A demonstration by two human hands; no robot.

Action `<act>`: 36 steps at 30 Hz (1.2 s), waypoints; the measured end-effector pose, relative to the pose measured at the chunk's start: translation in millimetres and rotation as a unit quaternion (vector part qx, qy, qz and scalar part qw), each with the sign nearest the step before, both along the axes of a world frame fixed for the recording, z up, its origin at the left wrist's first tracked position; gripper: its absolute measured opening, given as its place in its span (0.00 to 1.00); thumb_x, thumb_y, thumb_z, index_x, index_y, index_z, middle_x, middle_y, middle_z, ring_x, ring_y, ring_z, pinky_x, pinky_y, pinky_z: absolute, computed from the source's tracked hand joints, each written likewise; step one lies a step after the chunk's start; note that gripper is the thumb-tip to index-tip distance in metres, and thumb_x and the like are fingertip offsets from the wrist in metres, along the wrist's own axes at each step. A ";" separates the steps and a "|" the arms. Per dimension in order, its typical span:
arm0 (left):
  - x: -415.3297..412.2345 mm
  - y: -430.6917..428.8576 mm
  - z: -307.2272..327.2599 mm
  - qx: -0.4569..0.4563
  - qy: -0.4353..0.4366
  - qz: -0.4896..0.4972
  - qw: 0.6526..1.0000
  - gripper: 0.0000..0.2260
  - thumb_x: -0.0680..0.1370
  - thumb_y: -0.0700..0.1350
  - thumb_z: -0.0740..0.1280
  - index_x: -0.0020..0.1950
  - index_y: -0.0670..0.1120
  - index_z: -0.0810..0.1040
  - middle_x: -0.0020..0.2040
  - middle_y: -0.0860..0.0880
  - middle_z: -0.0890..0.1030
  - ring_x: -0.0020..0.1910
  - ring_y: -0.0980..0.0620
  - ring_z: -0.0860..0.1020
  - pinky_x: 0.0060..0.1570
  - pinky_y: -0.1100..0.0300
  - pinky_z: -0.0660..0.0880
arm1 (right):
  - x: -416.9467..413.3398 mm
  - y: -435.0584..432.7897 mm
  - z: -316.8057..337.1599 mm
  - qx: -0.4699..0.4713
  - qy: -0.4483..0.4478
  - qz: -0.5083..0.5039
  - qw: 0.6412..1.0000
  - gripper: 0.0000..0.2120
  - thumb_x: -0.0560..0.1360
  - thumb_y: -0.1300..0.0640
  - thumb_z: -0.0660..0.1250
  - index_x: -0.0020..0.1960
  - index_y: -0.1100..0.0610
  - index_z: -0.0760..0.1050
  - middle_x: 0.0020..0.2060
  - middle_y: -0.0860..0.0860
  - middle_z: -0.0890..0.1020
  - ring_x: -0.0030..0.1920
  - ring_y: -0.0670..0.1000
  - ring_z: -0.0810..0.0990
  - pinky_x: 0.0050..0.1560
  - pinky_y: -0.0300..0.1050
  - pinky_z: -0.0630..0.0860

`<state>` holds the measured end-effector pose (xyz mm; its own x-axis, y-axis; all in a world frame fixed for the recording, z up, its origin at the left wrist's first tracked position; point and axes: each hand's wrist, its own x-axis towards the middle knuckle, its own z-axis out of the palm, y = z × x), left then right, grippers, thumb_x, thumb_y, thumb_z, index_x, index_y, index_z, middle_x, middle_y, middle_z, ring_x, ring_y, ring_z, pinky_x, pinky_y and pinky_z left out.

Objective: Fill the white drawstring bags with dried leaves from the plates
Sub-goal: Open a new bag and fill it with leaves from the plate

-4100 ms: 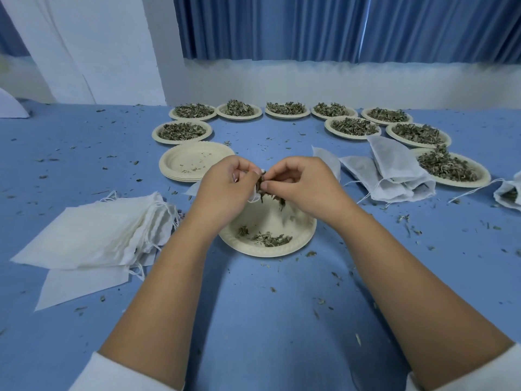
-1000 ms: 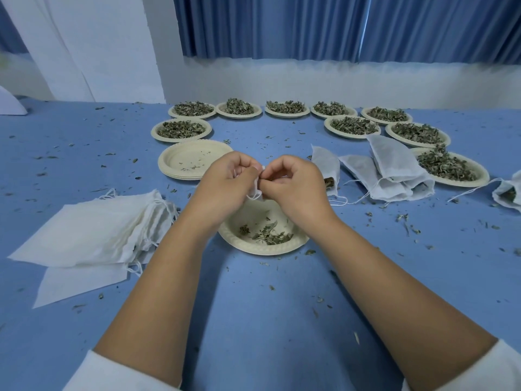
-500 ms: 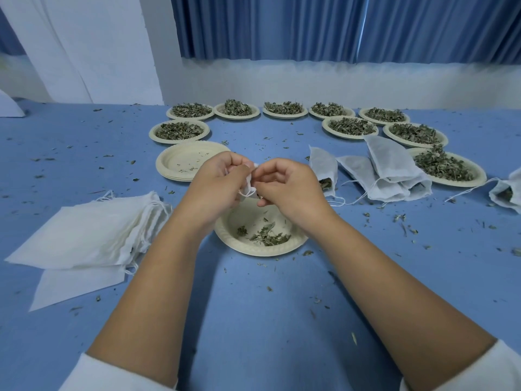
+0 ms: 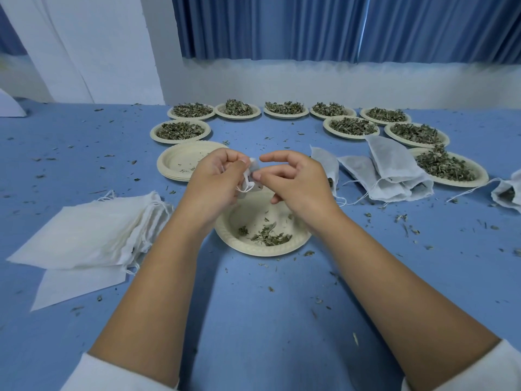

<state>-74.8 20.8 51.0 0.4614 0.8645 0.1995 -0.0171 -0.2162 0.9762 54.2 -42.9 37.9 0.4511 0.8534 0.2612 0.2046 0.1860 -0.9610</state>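
Bag (image 4: 251,176) pinched in left fingers (image 4: 235,167), beside right thumb (image 4: 263,176).

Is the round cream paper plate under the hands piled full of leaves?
No, the round cream paper plate holds only a few dried green leaves, with most of its bottom bare.

empty bags (image 4: 84,235) left, near plate (image 4: 262,246) centre

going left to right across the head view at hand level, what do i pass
pile of empty bags → left hand gripping a small white bag → right hand → heap of filled bags → plate of leaves → bag at the right edge
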 end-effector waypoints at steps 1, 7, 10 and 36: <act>-0.6 0.7 0.1 0.000 -0.002 0.004 1.000 0.05 0.81 0.42 0.64 0.45 0.46 0.76 0.24 0.58 0.74 0.23 0.62 0.73 0.24 0.71 0.68 | 1.3 1.1 -0.4 0.004 -0.003 -0.014 1.000 0.10 0.72 0.62 0.75 0.50 0.52 0.79 0.37 0.47 0.85 0.36 0.41 0.80 0.30 0.35 0.74; -0.3 0.0 0.1 -0.002 0.011 -0.037 0.999 0.06 0.81 0.41 0.64 0.44 0.47 0.76 0.24 0.58 0.73 0.23 0.62 0.70 0.24 0.70 0.66 | 5.3 2.1 -1.5 -0.129 0.016 -0.034 0.991 0.10 0.72 0.51 0.75 0.48 0.55 0.80 0.36 0.49 0.83 0.32 0.42 0.81 0.24 0.35 0.69; 0.2 1.0 -1.3 0.015 0.031 -0.031 0.999 0.06 0.81 0.42 0.64 0.44 0.48 0.77 0.24 0.59 0.73 0.24 0.63 0.70 0.25 0.71 0.68 | 4.0 1.1 -2.6 -0.148 0.030 -0.015 0.988 0.07 0.74 0.55 0.73 0.45 0.59 0.80 0.33 0.48 0.83 0.31 0.43 0.82 0.22 0.33 0.68; 1.4 11.1 -7.3 0.057 -0.002 0.110 0.992 0.06 0.81 0.43 0.64 0.44 0.50 0.75 0.26 0.59 0.74 0.27 0.63 0.72 0.35 0.68 0.72 | 0.8 -11.1 2.3 -0.304 -0.197 0.190 0.913 0.09 0.79 0.62 0.60 0.53 0.54 0.78 0.45 0.51 0.82 0.43 0.49 0.86 0.47 0.41 0.82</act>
<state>-73.4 31.9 43.7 0.2628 0.9160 0.3032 0.0386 -0.3240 0.9453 55.0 -54.0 40.1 0.0662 0.9697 -0.2351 0.5880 -0.2283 -0.7760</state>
